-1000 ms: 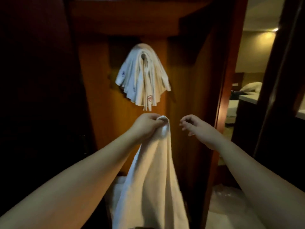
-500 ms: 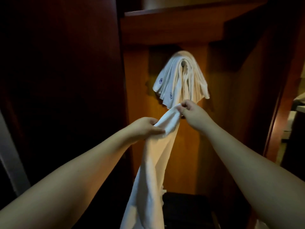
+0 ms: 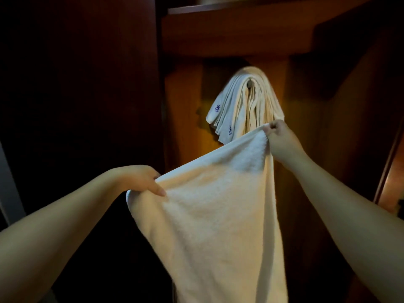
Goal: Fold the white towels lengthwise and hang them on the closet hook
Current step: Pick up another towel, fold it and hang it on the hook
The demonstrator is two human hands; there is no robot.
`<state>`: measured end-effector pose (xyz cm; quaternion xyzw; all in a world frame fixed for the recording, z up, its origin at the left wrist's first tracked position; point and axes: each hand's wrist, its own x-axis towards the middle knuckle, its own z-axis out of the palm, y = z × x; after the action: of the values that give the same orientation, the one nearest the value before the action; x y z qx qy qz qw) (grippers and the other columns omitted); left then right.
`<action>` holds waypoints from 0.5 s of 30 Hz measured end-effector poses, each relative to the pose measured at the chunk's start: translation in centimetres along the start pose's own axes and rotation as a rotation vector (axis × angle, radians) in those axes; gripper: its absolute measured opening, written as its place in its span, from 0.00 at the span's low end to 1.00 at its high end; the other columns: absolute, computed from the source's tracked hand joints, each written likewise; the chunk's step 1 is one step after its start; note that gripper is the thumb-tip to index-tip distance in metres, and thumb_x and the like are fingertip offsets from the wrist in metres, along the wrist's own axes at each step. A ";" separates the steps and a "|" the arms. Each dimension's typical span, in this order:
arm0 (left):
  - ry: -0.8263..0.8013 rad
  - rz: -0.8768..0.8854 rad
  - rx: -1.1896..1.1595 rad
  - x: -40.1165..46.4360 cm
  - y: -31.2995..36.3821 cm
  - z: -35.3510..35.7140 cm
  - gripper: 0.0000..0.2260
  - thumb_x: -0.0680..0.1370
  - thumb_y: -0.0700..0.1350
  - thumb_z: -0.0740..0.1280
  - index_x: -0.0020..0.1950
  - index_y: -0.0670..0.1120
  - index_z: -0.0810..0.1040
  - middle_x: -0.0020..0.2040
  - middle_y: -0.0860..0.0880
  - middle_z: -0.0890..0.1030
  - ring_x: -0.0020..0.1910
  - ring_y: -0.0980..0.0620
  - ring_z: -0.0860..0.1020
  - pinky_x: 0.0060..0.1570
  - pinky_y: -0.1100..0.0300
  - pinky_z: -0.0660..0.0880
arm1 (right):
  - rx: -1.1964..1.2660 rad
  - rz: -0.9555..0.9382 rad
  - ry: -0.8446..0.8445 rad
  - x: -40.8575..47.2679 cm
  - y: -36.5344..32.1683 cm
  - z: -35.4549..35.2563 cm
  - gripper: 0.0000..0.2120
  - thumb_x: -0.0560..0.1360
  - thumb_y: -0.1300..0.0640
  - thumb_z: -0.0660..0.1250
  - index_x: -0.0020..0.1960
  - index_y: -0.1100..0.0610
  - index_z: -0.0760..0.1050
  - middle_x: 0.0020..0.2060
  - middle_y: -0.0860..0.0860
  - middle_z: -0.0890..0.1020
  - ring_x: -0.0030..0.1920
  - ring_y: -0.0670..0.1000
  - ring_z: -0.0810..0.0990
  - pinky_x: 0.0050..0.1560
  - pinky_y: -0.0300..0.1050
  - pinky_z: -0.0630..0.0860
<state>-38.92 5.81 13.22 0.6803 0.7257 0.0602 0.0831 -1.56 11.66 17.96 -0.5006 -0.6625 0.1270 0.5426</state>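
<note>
Both arms stretched out and up toward the hook [image 3: 249,80] at the back of the closet [image 3: 328,127]. Left hand [image 3: 143,179] low and far to the left of the hook, palm down, fingers long and nearly flat on top of the towel [image 3: 209,206], thumb tucked under the edge, so a pinch on the near corner. Left arm bare, coming up from the bottom left corner, bent a little at the wrist. Right hand [image 3: 282,142] higher, just below and a bit right of the hook, fingers curled tight in a small fist around the other top corner. Right arm bare too, rising from the bottom right in one straight line. Towel spread wide between the two hands, top edge slanting up from the left hand to the right hand, the rest hanging down in front of the closet and out past the bottom of the view. Not folded, one flat sheet with soft creases. On the hook itself, a pile [image 3: 244,106] of white towels already draped, edges fanning down both sides, small blue marks on the left side. Right hand just in front of the bottom of that pile; touching or not, cannot tell. Above the hook, a wood shelf [image 3: 240,31]. Left of the hook, a dark door [image 3: 87,106].
</note>
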 end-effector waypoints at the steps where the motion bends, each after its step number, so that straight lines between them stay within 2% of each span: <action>1: 0.000 -0.013 -0.007 0.5 -0.1 0.2 0.14 0.69 0.63 0.75 0.47 0.59 0.78 0.43 0.59 0.82 0.43 0.59 0.79 0.37 0.63 0.72 | -0.010 -0.006 0.000 0.4 0.4 -0.2 0.04 0.84 0.45 0.58 0.56 0.44 0.68 0.45 0.38 0.74 0.48 0.43 0.74 0.50 0.45 0.70; 3: -0.016 -0.035 -0.029 1.3 -0.3 0.3 0.14 0.68 0.62 0.76 0.45 0.59 0.77 0.44 0.57 0.82 0.43 0.57 0.80 0.38 0.61 0.75 | -0.010 -0.006 0.000 1.0 1.4 -0.6 0.06 0.84 0.45 0.57 0.58 0.44 0.69 0.50 0.43 0.76 0.53 0.47 0.75 0.53 0.48 0.72; 5: -0.038 -0.053 -0.071 2.0 -0.4 0.3 0.12 0.69 0.60 0.77 0.45 0.59 0.77 0.45 0.57 0.83 0.44 0.57 0.81 0.38 0.62 0.77 | -0.021 0.000 0.023 1.5 2.5 -1.3 0.08 0.84 0.45 0.57 0.61 0.45 0.70 0.53 0.45 0.77 0.54 0.47 0.76 0.52 0.47 0.74; 7: -0.069 -0.052 -0.147 2.5 -0.7 -0.1 0.09 0.71 0.56 0.77 0.45 0.58 0.78 0.44 0.56 0.84 0.42 0.57 0.83 0.37 0.62 0.78 | -0.048 0.007 0.059 1.7 3.7 -2.0 0.09 0.83 0.44 0.58 0.61 0.44 0.70 0.50 0.42 0.78 0.50 0.44 0.77 0.46 0.43 0.74; 9: -0.097 -0.047 -0.268 3.0 -1.4 -0.6 0.06 0.74 0.51 0.75 0.49 0.54 0.81 0.43 0.52 0.85 0.38 0.55 0.83 0.35 0.62 0.79 | -0.083 0.016 0.092 1.7 4.8 -2.7 0.05 0.83 0.44 0.58 0.57 0.42 0.68 0.45 0.38 0.76 0.46 0.39 0.75 0.39 0.38 0.69; 10: -0.104 -0.044 -0.345 3.3 -1.8 -0.9 0.07 0.75 0.48 0.75 0.51 0.51 0.82 0.43 0.49 0.86 0.38 0.53 0.83 0.36 0.61 0.80 | -0.098 0.024 0.108 1.6 5.3 -3.0 0.04 0.83 0.44 0.58 0.56 0.41 0.67 0.44 0.38 0.75 0.44 0.39 0.75 0.37 0.37 0.67; 12: -0.108 -0.022 -0.547 3.9 -2.2 -1.2 0.08 0.74 0.45 0.76 0.53 0.48 0.83 0.46 0.45 0.86 0.43 0.47 0.83 0.42 0.56 0.82 | -0.126 0.046 0.138 1.5 6.2 -3.8 0.02 0.83 0.44 0.58 0.55 0.40 0.66 0.42 0.37 0.74 0.42 0.37 0.74 0.36 0.36 0.65; 15: -0.066 0.097 -0.946 4.7 -2.2 -1.1 0.17 0.69 0.46 0.79 0.54 0.42 0.82 0.51 0.45 0.86 0.48 0.47 0.85 0.45 0.54 0.81 | -0.145 0.098 0.171 1.3 7.2 -4.4 0.03 0.82 0.43 0.58 0.55 0.39 0.66 0.42 0.36 0.73 0.42 0.37 0.72 0.37 0.36 0.64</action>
<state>-41.56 10.35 13.68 0.6027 0.5830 0.3661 0.4036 6.05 14.46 15.26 -0.5794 -0.5958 0.0620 0.5527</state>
